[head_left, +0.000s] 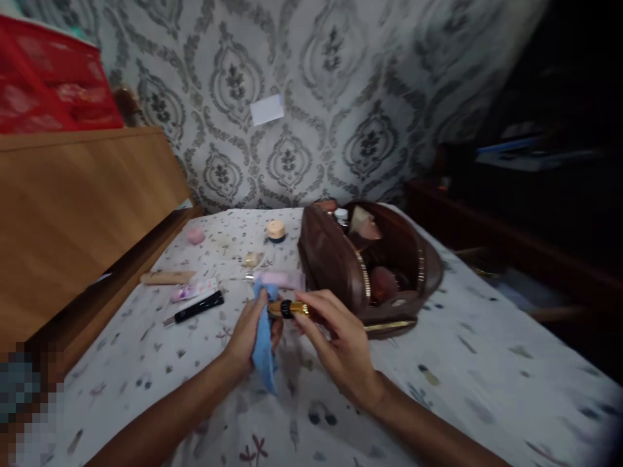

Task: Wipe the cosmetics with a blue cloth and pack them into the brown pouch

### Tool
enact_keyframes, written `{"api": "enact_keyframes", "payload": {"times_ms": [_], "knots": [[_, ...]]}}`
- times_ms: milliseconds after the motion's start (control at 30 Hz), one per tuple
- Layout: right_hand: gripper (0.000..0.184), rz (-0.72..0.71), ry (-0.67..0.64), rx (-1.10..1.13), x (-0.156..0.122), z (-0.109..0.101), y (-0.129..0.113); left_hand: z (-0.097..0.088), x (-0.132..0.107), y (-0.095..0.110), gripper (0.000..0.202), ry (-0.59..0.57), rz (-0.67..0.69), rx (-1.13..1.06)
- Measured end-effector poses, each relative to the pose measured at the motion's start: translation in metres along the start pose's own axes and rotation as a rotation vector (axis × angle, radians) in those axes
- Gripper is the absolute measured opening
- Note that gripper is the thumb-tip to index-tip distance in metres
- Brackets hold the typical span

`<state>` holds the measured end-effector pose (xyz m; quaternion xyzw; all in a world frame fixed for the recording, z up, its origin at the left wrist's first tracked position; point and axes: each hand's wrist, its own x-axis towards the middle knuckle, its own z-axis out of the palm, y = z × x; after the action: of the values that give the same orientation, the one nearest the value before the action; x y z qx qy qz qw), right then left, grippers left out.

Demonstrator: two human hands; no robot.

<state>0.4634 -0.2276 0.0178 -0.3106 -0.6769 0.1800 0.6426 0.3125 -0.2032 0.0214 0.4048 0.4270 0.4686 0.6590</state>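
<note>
A blue cloth (264,353) is bunched in my left hand (246,337), its lower end hanging down. My right hand (341,337) pinches the end of a gold and black tube (292,309) that looks like a lipstick. The tube lies level, and its left end meets the cloth at my left fingers. Just behind my hands a pale pink tube (282,280) lies on the tablecloth. To the right stands an open brown makeup bag (335,259) with several cosmetics inside, among them a round pink item (383,284).
Left of my hands lie a black tube (199,307), a white and purple tube (195,290) and a beige tube (168,277). Farther back are a small jar (276,231), a little gold-topped item (252,259) and a pink piece (195,235). A wooden panel (87,220) borders the left side.
</note>
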Motion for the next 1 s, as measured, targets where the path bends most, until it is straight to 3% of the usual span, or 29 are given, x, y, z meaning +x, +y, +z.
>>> {"api": "enact_keyframes", "payload": {"times_ms": [167,333,433,533,700,833,1000], "knots": [[0.034,-0.103,0.028,-0.049,0.013,-0.021,-0.019,0.028,-0.001,0.023,0.062,-0.027,-0.016,-0.010],[0.034,-0.135,0.101,-0.118,0.022,-0.056,-0.034,0.052,0.001,0.041,0.056,-0.022,0.096,0.204],[0.032,-0.105,0.150,-0.160,0.024,-0.079,-0.039,0.062,0.011,0.050,0.045,-0.044,0.275,0.436],[0.030,-0.050,0.217,-0.177,0.026,-0.100,-0.043,0.071,0.025,0.062,0.030,-0.199,0.518,0.766],[0.026,-0.015,0.344,-0.244,0.028,-0.128,-0.039,0.081,0.043,0.074,0.048,-0.425,0.953,1.373],[0.022,0.023,0.353,-0.313,0.031,-0.146,-0.028,0.072,0.045,0.071,0.053,-0.360,1.198,1.716],[0.020,0.063,0.288,-0.398,0.037,-0.161,-0.020,0.059,0.038,0.062,0.053,-0.272,1.257,1.752]]}}
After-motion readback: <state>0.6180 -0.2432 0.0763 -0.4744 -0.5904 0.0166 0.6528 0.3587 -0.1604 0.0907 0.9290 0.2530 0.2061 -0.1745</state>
